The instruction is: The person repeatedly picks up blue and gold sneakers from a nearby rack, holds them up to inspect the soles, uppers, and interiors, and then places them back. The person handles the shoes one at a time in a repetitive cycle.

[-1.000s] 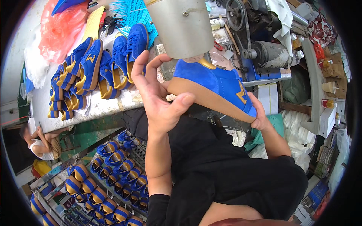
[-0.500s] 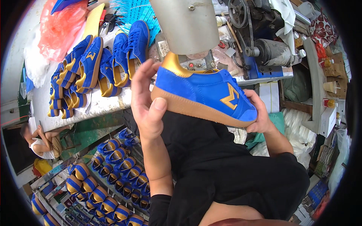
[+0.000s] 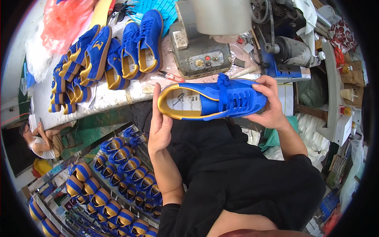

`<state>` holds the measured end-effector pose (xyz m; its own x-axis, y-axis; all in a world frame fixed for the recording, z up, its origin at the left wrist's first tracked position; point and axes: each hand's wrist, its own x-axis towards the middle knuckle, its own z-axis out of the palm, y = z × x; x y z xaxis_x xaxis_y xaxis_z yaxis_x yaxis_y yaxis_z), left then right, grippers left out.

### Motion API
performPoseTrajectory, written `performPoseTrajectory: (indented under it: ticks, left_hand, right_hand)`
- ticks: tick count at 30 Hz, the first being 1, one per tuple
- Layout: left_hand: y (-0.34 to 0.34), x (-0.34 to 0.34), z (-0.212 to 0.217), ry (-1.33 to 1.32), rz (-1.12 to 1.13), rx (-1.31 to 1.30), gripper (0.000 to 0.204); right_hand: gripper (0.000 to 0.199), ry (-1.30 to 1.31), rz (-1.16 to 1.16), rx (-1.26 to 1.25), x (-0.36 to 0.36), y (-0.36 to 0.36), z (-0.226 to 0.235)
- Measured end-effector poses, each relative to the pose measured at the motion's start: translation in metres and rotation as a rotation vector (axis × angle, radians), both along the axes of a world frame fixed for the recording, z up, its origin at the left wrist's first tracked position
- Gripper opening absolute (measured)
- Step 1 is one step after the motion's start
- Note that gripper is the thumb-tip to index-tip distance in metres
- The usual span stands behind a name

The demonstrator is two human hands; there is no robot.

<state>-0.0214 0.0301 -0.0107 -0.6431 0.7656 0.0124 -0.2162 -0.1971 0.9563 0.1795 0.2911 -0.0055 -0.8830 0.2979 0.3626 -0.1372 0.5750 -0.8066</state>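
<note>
I see the blue shoe [image 3: 213,98] held just above the lap, in front of the surface [image 3: 114,96]. Its long axis runs left-right, opening upward, toe rightward. My left hand [image 3: 160,126] cups the heel; my right hand [image 3: 268,104] fingers clasp the toe.

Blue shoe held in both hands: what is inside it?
Inside the blue shoe a white insole with dark markings shows at the heel, ringed by yellow lining. Further forward, the tongue and laces cover the interior.

Shoe [image 3: 213,100] before machine [image 3: 201,55] (spare shoes [image 3: 106,59] left).
</note>
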Motion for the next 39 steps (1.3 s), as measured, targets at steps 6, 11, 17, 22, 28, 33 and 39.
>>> performPoseTrajectory:
  ticks: [6, 11, 17, 22, 28, 33, 39]
  left_hand:
    - [-0.02, 0.0, -0.004, -0.12, 0.002, 0.066, 0.104]
    - [-0.009, 0.0, -0.014, 0.056, -0.016, 0.24, 0.078]
    - [0.001, 0.006, -0.005, 0.07, 0.013, 0.269, 0.089]
    - [0.005, 0.007, 0.004, 0.054, 0.059, 0.222, 0.089]
    - [-0.023, 0.014, 0.014, 0.675, -0.041, 0.267, 0.082]
    - [-0.019, -0.01, -0.005, 0.227, 0.023, 0.072, 0.095]
    - [-0.002, -0.005, 0.01, 0.145, -0.069, 0.136, 0.11]
  right_hand:
    - [0.083, 0.104, -0.142, 0.385, 0.002, -0.001, -0.019]
    - [0.098, 0.23, -0.182, 0.505, -0.005, 0.003, -0.033]
    - [0.101, 0.242, -0.182, 0.426, -0.014, 0.004, -0.029]
    - [0.097, 0.147, -0.15, 0.384, -0.012, 0.009, -0.038]
    - [0.071, 0.403, -0.052, 0.319, -0.016, 0.01, -0.036]
    - [0.074, 0.103, -0.058, 0.163, -0.023, 0.004, -0.035]
    - [0.082, 0.019, -0.058, -0.406, 0.0, 0.019, -0.013]
